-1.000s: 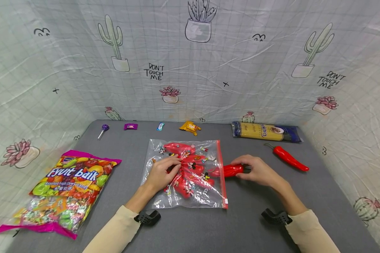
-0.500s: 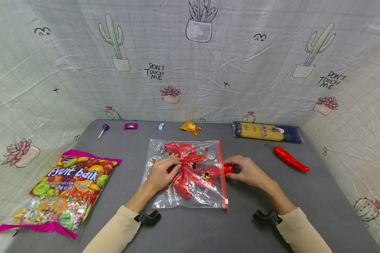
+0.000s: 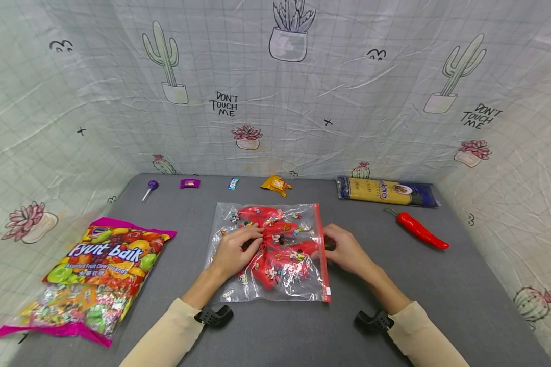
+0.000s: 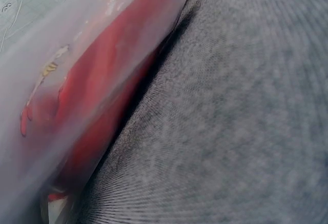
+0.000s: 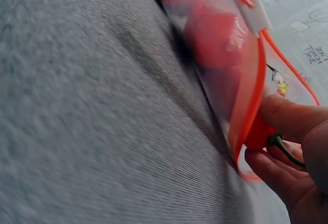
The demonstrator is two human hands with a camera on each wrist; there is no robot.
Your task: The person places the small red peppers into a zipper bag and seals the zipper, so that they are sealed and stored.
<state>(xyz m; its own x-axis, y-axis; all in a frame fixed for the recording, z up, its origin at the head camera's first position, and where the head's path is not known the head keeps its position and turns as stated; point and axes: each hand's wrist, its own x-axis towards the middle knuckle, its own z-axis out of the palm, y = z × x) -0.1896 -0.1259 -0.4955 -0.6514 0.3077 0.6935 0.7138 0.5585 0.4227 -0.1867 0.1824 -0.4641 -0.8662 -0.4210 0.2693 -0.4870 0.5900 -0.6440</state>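
A clear zip bag [image 3: 312, 290] with cartoon prints and a red zip edge lies flat in the middle, its mouth to the right. Several red chili peppers [image 3: 268, 278] are inside it. My left hand [image 3: 233, 253] lies on the bag, thumb and fingers gripping the plastic around its middle. At the open mouth, my right hand [image 3: 349, 252] pinches another red chili pepper [image 5: 259, 134] near its green stem. Most of that pepper is inside the bag. A white slider [image 5: 256, 15] sits at one end of the zip.
One loose chili pepper [image 3: 421, 230] lies at the right, before a pasta pack [image 3: 387, 191]. Along the back are a lollipop [image 3: 152, 185], a purple sweet [image 3: 190, 183], a small blue-white sweet [image 3: 232, 183] and an orange packet [image 3: 277, 185]. A large candy bag [image 3: 105, 260] lies left.
My right hand has moved left to the bag's mouth, sliding the chili pepper in from mostly outside to mostly inside. The peppers in the bag have shifted a little. My left hand has stayed put.
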